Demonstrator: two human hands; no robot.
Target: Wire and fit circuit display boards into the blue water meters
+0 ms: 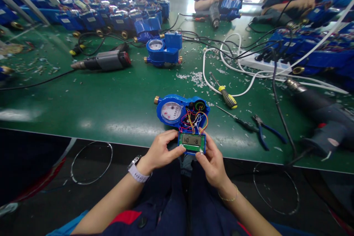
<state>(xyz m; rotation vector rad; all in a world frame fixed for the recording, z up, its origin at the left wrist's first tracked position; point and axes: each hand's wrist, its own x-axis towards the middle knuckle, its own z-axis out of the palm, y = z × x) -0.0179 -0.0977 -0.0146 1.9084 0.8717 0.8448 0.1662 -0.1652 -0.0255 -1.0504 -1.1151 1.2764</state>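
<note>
Between my two hands is a small display board (191,141) with a green circuit board, a grey screen and a blue frame. My left hand (164,147) grips its left edge, thumb on the lower corner. At the right edge, my right hand (211,160) holds it the same way. Coloured wires (195,118) run from the board into the opened housing of a blue water meter (174,97), which lies on the table just beyond. The meter has a round white dial (171,112) and a brass end on the left.
Screwdrivers, including a yellow-and-black one (228,97), and cutting pliers (262,131) lie to the right. Heat guns (105,61) rest left and right. Another meter (163,51), cables and a power strip (262,62) are farther back. Two people work across the green table (83,107).
</note>
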